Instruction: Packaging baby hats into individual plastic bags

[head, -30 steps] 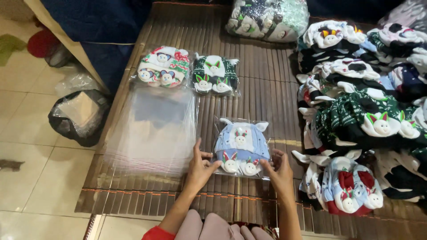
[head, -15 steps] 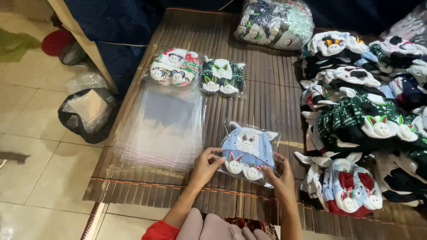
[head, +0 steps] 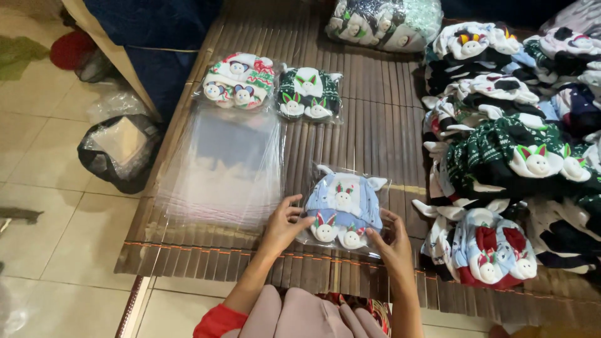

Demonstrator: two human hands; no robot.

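Both hands (head: 341,235) press a bagged blue hat (head: 343,208) on a slatted bamboo mat (head: 375,125).

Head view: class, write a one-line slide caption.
Both hands hold a clear-bagged blue knitted hat set on a slatted bamboo mat.

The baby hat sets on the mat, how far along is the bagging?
Done: two bagged sets, a red-and-white one and a dark green one, lie at the top of the mat. In hand: the left hand and right hand hold a blue set inside a clear bag. Left: a large heap of unbagged sets on the right, with a stack of empty clear bags ready.
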